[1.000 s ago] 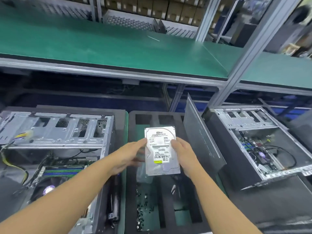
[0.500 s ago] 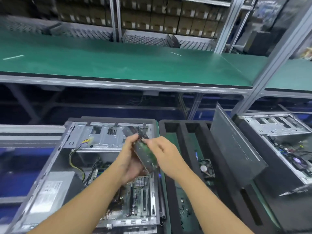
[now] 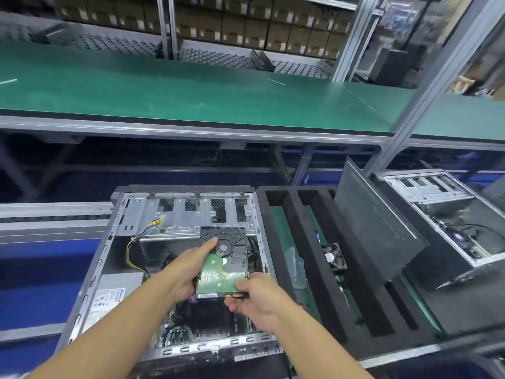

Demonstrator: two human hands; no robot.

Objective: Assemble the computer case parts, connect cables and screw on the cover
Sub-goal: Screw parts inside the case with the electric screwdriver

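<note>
Open grey metal computer case (image 3: pixel 108 258) lies on its side at the bench front, interior facing up. Both hands hold a rectangular hard drive (image 3: pixel 228 255) over its middle, green circuit board and black cast underside up, its far end just in front of the silver perforated drive cage (image 3: pixel 177 214). Left hand (image 3: pixel 187 270) grips the drive's left edge, one finger stretched across the black face. Right hand (image 3: pixel 255 302) pinches the near right corner at the connector edge, thumb on top. Cannot tell whether the drive touches anything inside the case. Yellow-and-black cable bundle (image 3: pixel 131 250) loops from the cage down the left interior. Grey power supply with white label (image 3: pixel 109 299) sits near-left. Just right of the case, a black foam tray with long slots (image 3: pixel 291 214) holds a small black fan (image 3: pixel 334 257); a dark grey flat side panel (image 3: pixel 377 228) leans tilted in it. Beyond, a second open metal case (image 3: pixel 437 195). Long green-matted shelf (image 3: pixel 191 97) spans above.
</note>
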